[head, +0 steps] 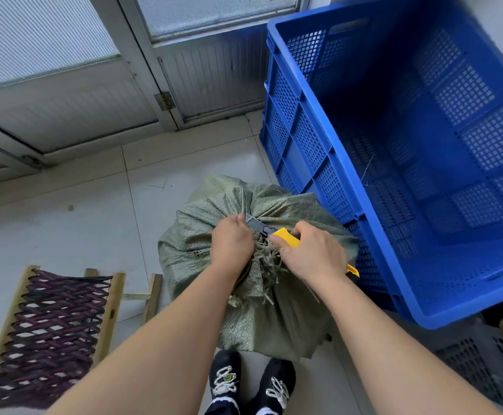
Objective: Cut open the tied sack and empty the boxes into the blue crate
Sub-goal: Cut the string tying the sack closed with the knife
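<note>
The sack (277, 324) stands upright on the floor just ahead of the shoes (251, 384). Its long axis is vertical and its tied neck faces up toward the camera. The left hand (232, 244) grips the bunched neck. The right hand (313, 253) is closed round the yellow utility knife (271, 230), with the blade pointing to 10 o'clock and the handle trailing to 4 o'clock. The cut will likely go best with the neck held taut, slicing only the tie, edge drawn away from the left fingers just beside it. The blue crate (304, 139) sits at 2 o'clock, close against the sack.

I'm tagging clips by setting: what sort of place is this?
Probably a storeroom or warehouse entrance: tiled floor by a metal door, a big blue crate, a tied woven sack, knife at its neck.
</note>
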{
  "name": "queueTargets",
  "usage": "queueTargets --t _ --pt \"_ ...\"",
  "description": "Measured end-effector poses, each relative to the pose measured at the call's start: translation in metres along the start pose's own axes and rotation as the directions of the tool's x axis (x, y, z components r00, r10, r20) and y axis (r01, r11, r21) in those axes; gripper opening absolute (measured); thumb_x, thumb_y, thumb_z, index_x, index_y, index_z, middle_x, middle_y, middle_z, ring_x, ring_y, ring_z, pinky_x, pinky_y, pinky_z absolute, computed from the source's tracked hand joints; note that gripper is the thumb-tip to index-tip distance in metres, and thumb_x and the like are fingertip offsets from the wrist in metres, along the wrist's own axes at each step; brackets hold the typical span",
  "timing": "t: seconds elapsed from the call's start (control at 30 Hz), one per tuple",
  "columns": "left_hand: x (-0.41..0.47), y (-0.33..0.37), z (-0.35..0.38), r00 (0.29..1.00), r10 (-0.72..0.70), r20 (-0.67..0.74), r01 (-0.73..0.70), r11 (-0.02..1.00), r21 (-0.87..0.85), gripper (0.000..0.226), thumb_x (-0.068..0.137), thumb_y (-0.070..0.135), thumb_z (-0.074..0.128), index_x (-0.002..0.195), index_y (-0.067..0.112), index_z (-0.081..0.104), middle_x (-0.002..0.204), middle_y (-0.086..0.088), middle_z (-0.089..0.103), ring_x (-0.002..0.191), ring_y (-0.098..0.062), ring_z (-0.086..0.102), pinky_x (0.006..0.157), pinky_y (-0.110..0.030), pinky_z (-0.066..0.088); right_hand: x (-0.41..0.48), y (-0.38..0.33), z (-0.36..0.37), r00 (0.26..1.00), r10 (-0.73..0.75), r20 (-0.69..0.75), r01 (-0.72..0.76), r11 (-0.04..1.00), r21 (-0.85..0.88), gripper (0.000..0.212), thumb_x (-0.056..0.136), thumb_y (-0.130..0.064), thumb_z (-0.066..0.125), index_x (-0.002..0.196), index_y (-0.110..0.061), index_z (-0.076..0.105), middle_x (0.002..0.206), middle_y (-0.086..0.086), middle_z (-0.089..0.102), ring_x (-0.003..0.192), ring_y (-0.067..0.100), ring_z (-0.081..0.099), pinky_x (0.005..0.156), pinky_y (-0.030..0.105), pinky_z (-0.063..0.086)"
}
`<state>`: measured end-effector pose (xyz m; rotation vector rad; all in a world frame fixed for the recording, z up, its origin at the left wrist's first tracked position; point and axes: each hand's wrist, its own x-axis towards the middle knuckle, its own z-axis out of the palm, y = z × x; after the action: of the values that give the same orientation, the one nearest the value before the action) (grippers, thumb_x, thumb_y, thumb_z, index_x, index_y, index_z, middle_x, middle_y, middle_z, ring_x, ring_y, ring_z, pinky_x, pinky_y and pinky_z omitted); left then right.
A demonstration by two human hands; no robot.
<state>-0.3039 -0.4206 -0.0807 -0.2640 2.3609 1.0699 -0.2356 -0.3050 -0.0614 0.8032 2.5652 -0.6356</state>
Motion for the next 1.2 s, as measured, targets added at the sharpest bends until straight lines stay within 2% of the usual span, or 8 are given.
queueTargets --t 0.17,0.33,0.47,0.77,0.87,0.97,1.07,1.2 --pt "0.002 0.013 -0.005 0.999 0.002 -0.035 0.003 0.988 0.154 0.031 0.1 0.018 0.035 0.095 0.006 0.063 0.099 -0.019 0.066 0.088 -0.032 0.06 0.07 -0.031 0.038 -0.005 -0.003 0.013 0.998 0.019 -0.066 -0.02 1.0 -0.014 0.052 0.088 -0.068 0.044 0.105 -0.019 0.053 0.102 0.007 0.069 0.097 0.033 0.064 0.07 0.037 0.039" --pt "-0.028 0.01 0.015 1.0 -0.015 -0.01 0.015 0.995 0.1 0.034 0.1 0.021 0.037 0.099 -0.001 0.063 0.107 -0.022 0.066 0.103 -0.037 0.06 0.081 -0.037 0.043 0.03 -0.037 0.0 0.911 0.392 0.128 -0.37 0.639 0.674 0.061 0.074 -0.067 0.049 0.079 -0.007 0.06 0.077 0.01 0.066 0.064 0.027 0.061 0.07 0.046 0.055" --pt "-0.024 -0.007 0.01 0.998 0.029 -0.057 -0.028 0.999 0.031 0.035 0.101 0.025 0.036 0.081 0.004 0.055 0.099 -0.025 0.065 0.096 -0.039 0.058 0.078 -0.04 0.041 0.042 -0.048 -0.028 0.957 0.272 0.1 -0.268 0.702 0.66 0.054 0.082 -0.058 0.054 0.094 -0.006 0.06 0.073 0.008 0.063 0.056 0.022 0.059 0.062 0.039 0.055" --pt "-0.021 -0.008 -0.029 0.992 0.011 0.125 -0.009 1.0 -0.023 0.028 0.093 0.038 0.051 0.115 0.022 0.057 0.104 -0.005 0.066 0.089 -0.02 0.058 0.083 -0.034 0.047 -0.004 -0.031 -0.016 0.955 0.114 0.274 -0.288 0.581 0.761 0.049 0.076 -0.052 0.075 0.094 -0.009 0.06 0.068 0.006 0.059 0.052 0.016 0.052 0.043 0.025 0.042" --pt "-0.033 -0.001 -0.041 0.929 0.068 0.365 -0.071 0.997 -0.003 0.073 0.078 0.028 0.071 0.141 0.024 0.033 0.108 -0.001 0.06 0.091 -0.016 0.057 0.081 -0.029 0.046 -0.013 -0.026 -0.008 0.976 0.103 0.191 -0.214 0.597 0.773 0.029 0.074 -0.03 0.079 0.092 -0.016 0.062 0.074 0.007 0.066 0.052 0.018 0.054 0.045 0.028 0.042" --pt "-0.031 0.007 -0.045 0.905 0.197 0.376 -0.339 0.869 0.361 0.094 0.075 0.006 0.059 0.15 0.032 0.008 0.115 -0.007 0.059 0.102 -0.027 0.058 0.088 -0.038 0.048 -0.017 -0.024 -0.007 0.983 0.116 0.144 -0.185 0.641 0.745 0.016 0.078 -0.021 0.067 0.093 -0.024 0.064 0.068 0.001 0.061 0.038 0.015 0.047 0.048 0.03 0.041" --pt "-0.026 0.014 -0.052 0.854 0.414 0.315 -0.52 0.659 0.544 0.084 0.071 0.0 0.047 0.143 0.033 0.021 0.106 -0.007 0.057 0.107 -0.03 0.049 0.095 -0.038 0.031 -0.02 -0.026 -0.012 0.975 0.062 0.214 -0.206 0.612 0.763 0.02 0.082 -0.015 0.065 0.098 -0.026 0.065 0.065 0.0 0.056 0.037 0.016 0.041 0.039 0.026 0.035" --pt "-0.02 0.009 -0.058 0.849 0.464 0.253 -0.528 0.722 0.448 0.069 0.067 -0.004 0.041 0.124 0.036 0.039 0.107 0.001 0.058 0.111 -0.025 0.046 0.098 -0.034 0.025 -0.021 -0.032 -0.013 0.963 0.075 0.259 -0.246 0.633 0.734 0.014 0.08 -0.017 0.071 0.07 -0.014 0.062 0.057 0.004 0.056 0.036 0.017 0.045 0.041 0.025 0.037"
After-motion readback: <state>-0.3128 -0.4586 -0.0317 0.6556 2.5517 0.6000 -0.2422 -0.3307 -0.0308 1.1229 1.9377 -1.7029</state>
